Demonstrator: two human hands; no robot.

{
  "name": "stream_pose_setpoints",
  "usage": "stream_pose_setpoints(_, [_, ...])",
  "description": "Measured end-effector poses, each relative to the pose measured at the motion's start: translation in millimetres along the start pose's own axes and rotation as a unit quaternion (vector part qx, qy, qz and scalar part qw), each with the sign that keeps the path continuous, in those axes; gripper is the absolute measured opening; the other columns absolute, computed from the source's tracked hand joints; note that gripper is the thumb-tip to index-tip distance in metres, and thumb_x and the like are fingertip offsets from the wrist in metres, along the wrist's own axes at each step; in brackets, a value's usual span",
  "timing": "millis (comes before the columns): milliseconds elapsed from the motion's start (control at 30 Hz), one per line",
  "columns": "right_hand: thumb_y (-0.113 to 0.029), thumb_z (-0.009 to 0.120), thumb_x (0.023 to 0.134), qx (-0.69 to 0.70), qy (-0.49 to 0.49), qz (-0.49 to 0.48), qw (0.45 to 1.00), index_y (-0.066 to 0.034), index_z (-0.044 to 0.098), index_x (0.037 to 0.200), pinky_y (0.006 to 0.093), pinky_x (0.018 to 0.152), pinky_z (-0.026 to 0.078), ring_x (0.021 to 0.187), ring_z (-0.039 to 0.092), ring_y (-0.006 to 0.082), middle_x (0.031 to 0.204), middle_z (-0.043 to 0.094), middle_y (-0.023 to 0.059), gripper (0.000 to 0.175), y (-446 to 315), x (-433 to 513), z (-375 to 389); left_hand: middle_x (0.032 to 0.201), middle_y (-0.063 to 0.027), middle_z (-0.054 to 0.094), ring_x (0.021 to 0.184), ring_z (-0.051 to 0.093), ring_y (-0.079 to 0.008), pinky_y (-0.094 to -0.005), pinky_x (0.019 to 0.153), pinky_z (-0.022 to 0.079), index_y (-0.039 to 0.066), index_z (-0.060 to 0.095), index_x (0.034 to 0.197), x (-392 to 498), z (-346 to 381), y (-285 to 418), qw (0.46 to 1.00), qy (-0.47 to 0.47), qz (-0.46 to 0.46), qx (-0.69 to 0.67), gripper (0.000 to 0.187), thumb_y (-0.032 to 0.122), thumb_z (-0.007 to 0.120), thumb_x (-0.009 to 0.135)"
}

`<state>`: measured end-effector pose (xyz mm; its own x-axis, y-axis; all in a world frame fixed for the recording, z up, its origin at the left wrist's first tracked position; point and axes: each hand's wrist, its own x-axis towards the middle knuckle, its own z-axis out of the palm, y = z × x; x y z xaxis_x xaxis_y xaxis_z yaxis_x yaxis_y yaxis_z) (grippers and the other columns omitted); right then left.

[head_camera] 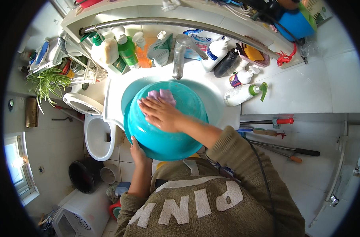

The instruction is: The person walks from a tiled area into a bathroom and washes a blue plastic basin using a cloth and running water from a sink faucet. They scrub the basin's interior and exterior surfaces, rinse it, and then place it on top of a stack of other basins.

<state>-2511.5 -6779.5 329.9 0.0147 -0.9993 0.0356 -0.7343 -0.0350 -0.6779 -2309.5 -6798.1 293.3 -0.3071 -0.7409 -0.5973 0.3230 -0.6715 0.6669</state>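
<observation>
A turquoise plastic basin [174, 145] is turned bottom-up over the white washbasin [218, 94], tilted towards me. My left hand [140, 152] grips its rim at the near left, the thumb on the outer wall and the fingers hidden beneath. Spread over the basin's underside, my right hand [160, 115] presses a pink cloth [165, 95] flat against the plastic. Part of the cloth shows beyond the fingers; the rest is under the palm. Just behind the basin stands the metal faucet [180, 56].
Pump bottles, including a green one [128, 50], line the washbasin's back ledge. A white spray bottle [240, 94] lies on its right edge. A metal rail [168, 21] crosses above. To the left are a toilet [98, 136], a spider plant [49, 83] and a black bucket [85, 174].
</observation>
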Motion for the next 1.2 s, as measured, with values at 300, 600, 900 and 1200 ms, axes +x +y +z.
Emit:
stream_pose_setpoints(300, [-0.045,0.028,0.1,-0.018,-0.064,0.126,0.99,-0.0011,0.016,0.15,0.0441,0.118,0.005,0.146,0.01,0.0316,0.156,0.016,0.0175,0.067,29.5,-72.5,-51.2,0.134,-0.0207,0.047,0.116,0.053,-0.0328,-0.0449,0.097,0.046,-0.003,0.036,0.137,-9.6,6.7,6.3,1.0,0.019,-0.017,0.004,0.055,0.038,0.04,0.101])
stream_pose_setpoints(600, [-0.047,0.027,0.099,-0.048,-0.032,0.081,0.995,-0.0045,0.019,0.15,0.0476,0.117,0.007,0.146,0.013,0.031,0.157,0.016,0.0152,0.066,27.5,30.8,-5.6,0.126,-0.0211,0.052,0.11,0.056,-0.0309,-0.0428,0.093,0.048,-0.004,0.039,0.133,-0.5,-2.0,-1.9,1.0,0.004,0.016,0.009,0.056,0.041,0.043,0.1])
stream_pose_setpoints(900, [-0.043,0.034,0.101,0.017,-0.011,0.171,0.985,-0.0007,0.025,0.148,0.0434,0.118,0.005,0.146,0.012,0.0284,0.155,0.018,0.0193,0.063,21.9,-88.6,-40.7,0.132,-0.0228,0.046,0.114,0.053,-0.0336,-0.0451,0.094,0.047,-0.003,0.036,0.136,6.3,-7.5,0.1,1.0,-0.007,0.005,-0.006,0.06,0.043,0.045,0.099])
stream_pose_setpoints(1200, [0.003,0.045,0.085,0.705,0.163,0.097,0.683,-0.0012,0.038,0.143,0.0368,0.112,0.029,0.132,0.042,0.0232,0.144,0.043,0.0116,0.059,-74.1,-60.0,-93.9,0.137,-0.0234,0.041,0.118,0.05,-0.0385,-0.0538,0.094,0.046,0.003,0.029,0.143,-4.0,2.4,11.9,0.999,-0.023,-0.022,-0.03,0.061,0.043,0.045,0.099])
